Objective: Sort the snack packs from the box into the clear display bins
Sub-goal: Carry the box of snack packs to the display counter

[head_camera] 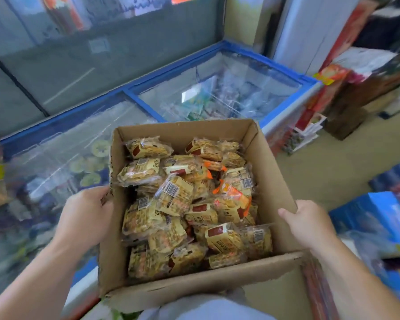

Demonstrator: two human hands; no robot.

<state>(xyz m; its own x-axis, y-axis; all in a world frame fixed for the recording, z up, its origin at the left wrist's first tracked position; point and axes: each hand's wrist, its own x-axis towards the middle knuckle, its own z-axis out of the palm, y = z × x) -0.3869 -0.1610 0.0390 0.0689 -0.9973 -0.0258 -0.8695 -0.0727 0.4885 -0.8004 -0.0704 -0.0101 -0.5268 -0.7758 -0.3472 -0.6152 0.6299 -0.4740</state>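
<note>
Left hand (88, 211) at 9 o'clock, right hand (308, 221) at 3, are both gripping the cardboard box (194, 289) by its walls, balancing the snack packs (178, 197) evenly.

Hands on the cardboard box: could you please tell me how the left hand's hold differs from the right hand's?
The left hand grips the cardboard box about midway along its left wall; the right hand grips the right wall nearer the body. The right thumb lies over the rim; the left thumb is unclear. Both hold the box.
</note>
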